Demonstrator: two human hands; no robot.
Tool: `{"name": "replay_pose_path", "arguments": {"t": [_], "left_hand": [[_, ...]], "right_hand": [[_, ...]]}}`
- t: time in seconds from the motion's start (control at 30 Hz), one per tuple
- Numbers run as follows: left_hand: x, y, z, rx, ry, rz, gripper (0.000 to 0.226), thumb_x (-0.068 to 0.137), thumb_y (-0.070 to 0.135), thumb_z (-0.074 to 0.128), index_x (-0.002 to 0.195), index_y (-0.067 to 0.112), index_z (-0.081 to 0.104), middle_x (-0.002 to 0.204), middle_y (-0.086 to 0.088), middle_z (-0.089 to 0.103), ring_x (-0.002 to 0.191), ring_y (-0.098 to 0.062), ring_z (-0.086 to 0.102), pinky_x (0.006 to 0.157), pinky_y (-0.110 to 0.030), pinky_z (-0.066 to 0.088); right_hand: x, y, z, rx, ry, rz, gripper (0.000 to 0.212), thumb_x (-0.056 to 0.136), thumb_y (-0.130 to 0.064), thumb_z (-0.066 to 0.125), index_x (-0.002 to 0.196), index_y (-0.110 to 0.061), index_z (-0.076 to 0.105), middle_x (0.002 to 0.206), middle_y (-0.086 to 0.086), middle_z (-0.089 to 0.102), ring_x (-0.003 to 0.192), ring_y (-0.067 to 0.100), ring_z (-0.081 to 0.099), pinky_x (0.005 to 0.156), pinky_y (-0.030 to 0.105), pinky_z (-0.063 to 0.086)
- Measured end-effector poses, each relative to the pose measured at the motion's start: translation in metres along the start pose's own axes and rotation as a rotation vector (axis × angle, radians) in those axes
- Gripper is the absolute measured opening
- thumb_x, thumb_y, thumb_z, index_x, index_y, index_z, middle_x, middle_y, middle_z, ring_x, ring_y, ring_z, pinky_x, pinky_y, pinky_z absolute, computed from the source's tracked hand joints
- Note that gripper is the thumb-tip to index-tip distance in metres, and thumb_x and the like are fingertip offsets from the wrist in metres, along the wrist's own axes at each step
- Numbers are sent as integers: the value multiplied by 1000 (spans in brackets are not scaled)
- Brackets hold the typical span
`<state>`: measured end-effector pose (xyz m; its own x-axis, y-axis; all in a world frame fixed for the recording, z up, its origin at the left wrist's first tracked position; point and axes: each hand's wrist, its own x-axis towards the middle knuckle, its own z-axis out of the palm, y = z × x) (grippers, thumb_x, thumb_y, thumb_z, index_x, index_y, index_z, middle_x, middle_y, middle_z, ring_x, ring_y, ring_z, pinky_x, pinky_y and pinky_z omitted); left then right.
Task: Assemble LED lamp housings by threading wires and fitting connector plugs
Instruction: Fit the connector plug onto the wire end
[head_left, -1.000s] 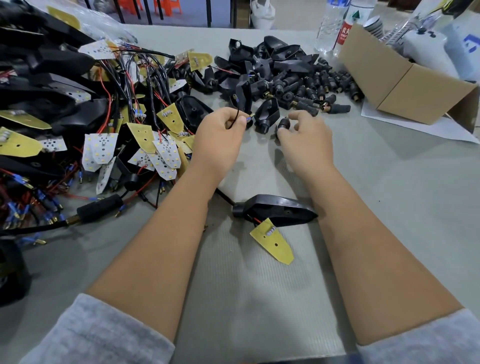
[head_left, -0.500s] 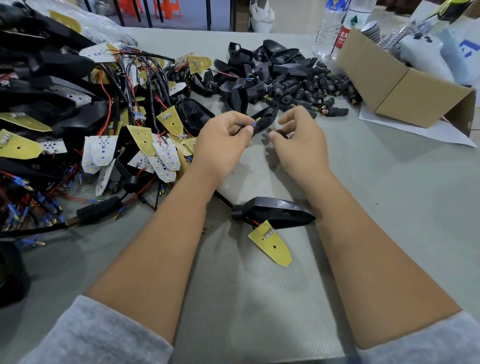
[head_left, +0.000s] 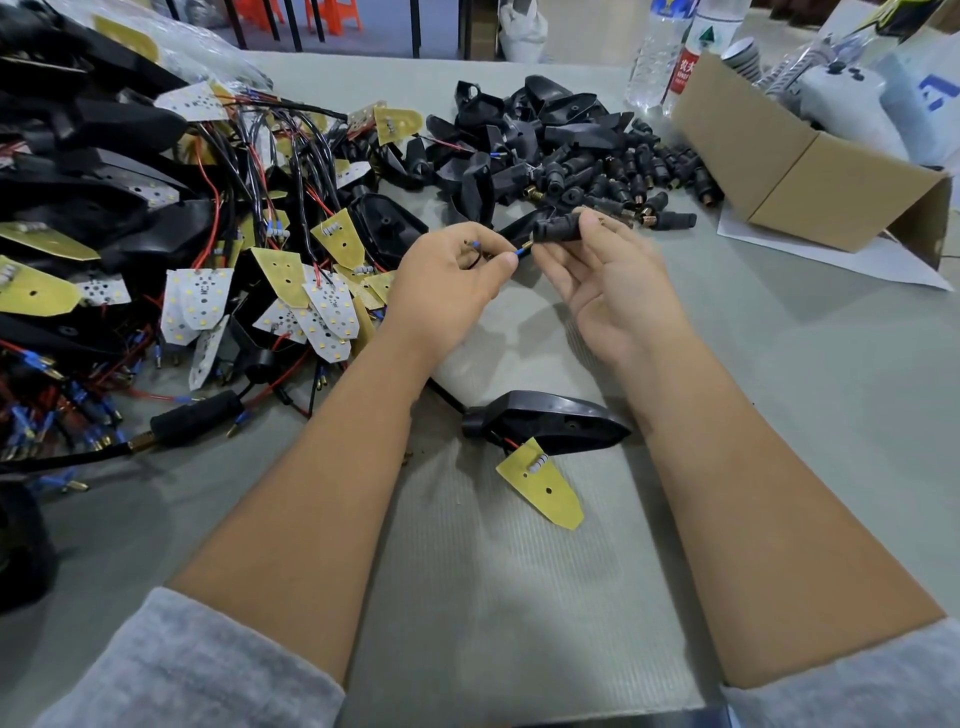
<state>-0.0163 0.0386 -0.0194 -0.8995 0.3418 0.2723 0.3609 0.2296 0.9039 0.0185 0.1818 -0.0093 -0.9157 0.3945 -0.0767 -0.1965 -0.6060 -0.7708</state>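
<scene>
My left hand pinches a thin black wire whose blue-sleeved terminal points right. My right hand holds a black connector plug between thumb and fingertips, its open end almost touching the terminal. The wire runs down under my left forearm to a black lamp housing lying on the mat between my arms. A yellow LED board hangs from that housing on a red wire.
A heap of wired housings and LED boards fills the left side. Loose black housings and plugs lie at the back centre. A cardboard box and water bottles stand at the back right.
My right hand picked up a connector plug from the pile, drew back and turned palm up. My left hand brought the wire terminal up to the plug's end.
</scene>
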Motion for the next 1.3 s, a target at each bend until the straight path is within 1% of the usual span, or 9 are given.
{"name": "replay_pose_path", "arguments": {"t": [0.13,0.3,0.5,0.63,0.77,0.83,0.97,1.07,1.3], "left_hand": [[1,-1,-1,-33,25,33,16,92,12,64,81,24,68,61,5,60,61,-5,55,64,-18,45],[2,-1,0,-55,74,15,16,92,13,63,80,23,67,81,-25,67,69,-16,55,66,-25,46],[4,-1,-1,-40,92,0,12,89,12,67,80,20,70,79,-33,61,66,-20,51,65,-28,43],[3,-2,0,-27,88,-1,15,87,11,69,77,22,71,64,-9,52,62,-14,45,60,-25,37],[3,-1,0,-9,119,-20,12,89,14,66,79,20,68,74,-18,64,65,-15,54,64,-31,46],[3,-1,1,-19,133,-29,10,91,16,64,81,20,64,76,-15,66,67,-14,56,65,-29,47],[3,1,1,-53,129,-60,14,89,13,61,78,20,61,67,2,63,60,-7,53,59,-20,43],[2,4,0,-132,91,-61,23,84,0,55,76,21,62,68,1,65,56,-4,51,57,-16,41],[1,0,-1,-103,59,-3,23,87,3,67,86,23,58,80,1,65,76,-18,63,75,-34,54]], "right_hand": [[-3,0,1,-62,-43,36,11,102,-8,45,93,-6,52,76,16,69,68,25,72,70,35,61],[-6,-1,1,-103,-66,52,10,102,-8,45,95,-7,52,77,15,69,71,26,71,72,34,61],[-7,-3,0,-154,-107,27,6,102,-14,49,98,-13,53,77,8,70,70,22,69,67,32,59],[-6,-1,-1,-230,-117,5,6,100,-12,51,96,-14,56,76,6,69,68,21,67,74,35,60],[-6,1,-1,-317,-177,-7,9,99,-7,51,99,-14,58,94,13,65,79,25,67,77,36,60],[-6,1,-2,-302,-185,0,10,99,-7,52,99,-14,59,96,14,67,82,26,69,76,35,59],[-5,2,0,-286,-141,-1,9,99,-8,52,100,-14,59,86,10,69,74,22,69,71,31,59],[-5,2,1,-286,-99,1,6,98,-10,55,97,-14,59,73,6,70,64,16,68,65,26,58],[-6,1,0,-289,-134,7,2,96,-12,59,94,-13,58,77,6,71,68,17,66,66,25,56]]}}
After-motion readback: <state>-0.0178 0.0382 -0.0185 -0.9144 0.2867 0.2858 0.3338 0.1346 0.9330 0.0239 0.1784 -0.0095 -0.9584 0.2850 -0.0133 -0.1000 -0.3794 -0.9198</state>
